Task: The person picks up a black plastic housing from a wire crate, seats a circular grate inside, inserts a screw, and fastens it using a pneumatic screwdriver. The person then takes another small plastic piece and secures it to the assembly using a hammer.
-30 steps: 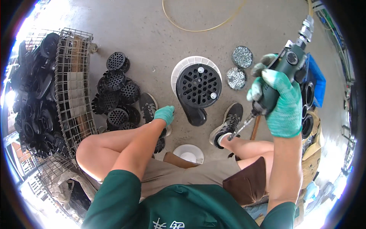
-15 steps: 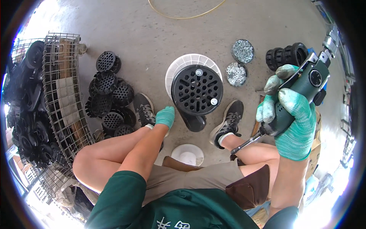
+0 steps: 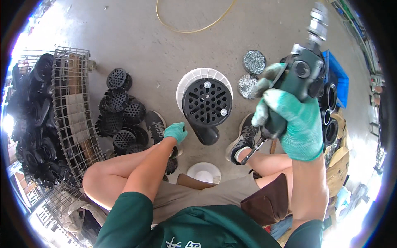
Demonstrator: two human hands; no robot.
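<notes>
A black round perforated plastic part (image 3: 206, 103) with a curved pipe end sits between my feet on a white ribbed round stand (image 3: 181, 93). Two silver bolt heads (image 3: 223, 112) show on its top, one at the far edge and one at the right. My right hand (image 3: 295, 120), in a teal and grey knitted glove, is wrapped round a dark green pneumatic screwdriver (image 3: 300, 76). Its long bit slants down over my right shin, clear of the part. My left hand (image 3: 176, 132), gloved too, is curled just left of the part's pipe end; anything inside its fingers is hidden.
Dishes of bolts (image 3: 254, 62) and nuts (image 3: 247, 86) lie at the far right. Black perforated pieces (image 3: 118, 99) are heaped left, beside a wire cage (image 3: 76, 107). Black rings (image 3: 330, 132), a blue crate (image 3: 341, 78), a white dish (image 3: 205, 173) and a yellow hose (image 3: 188, 32) surround me.
My right hand has brought the screwdriver leftward, closer to the part, and its body stands steeper. The left hand has drawn slightly back from the part. The whole view has shifted a little.
</notes>
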